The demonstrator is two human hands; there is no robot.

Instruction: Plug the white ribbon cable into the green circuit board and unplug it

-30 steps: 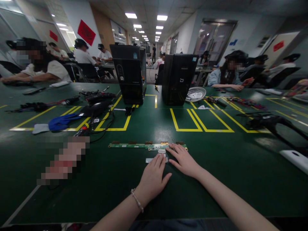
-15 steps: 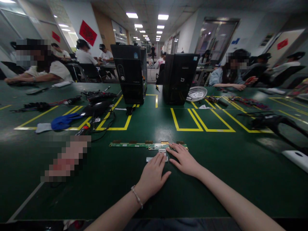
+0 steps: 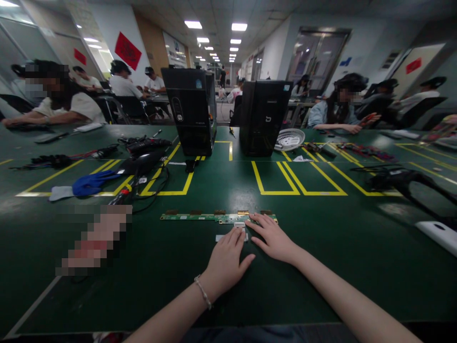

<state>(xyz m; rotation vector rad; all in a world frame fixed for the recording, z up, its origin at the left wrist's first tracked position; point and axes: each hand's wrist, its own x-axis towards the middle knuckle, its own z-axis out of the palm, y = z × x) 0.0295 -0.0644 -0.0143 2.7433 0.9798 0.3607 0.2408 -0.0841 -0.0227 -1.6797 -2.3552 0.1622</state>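
Left hand (image 3: 227, 261) is palm-down, fingers pressed together, thumb stuck out, tips right at a white connector (image 3: 239, 224) by the near edge of the green circuit board (image 3: 193, 217). Right hand's (image 3: 273, 238) palm-down too, fingers slightly fanned over the board's right end. Black towers (image 3: 266, 107) well beyond the fingertips have badges, lettering too tiny to read.

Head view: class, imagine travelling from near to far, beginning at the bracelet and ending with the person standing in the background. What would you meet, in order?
Bracelet → left hand → green circuit board → black computer tower on the left → standing person.
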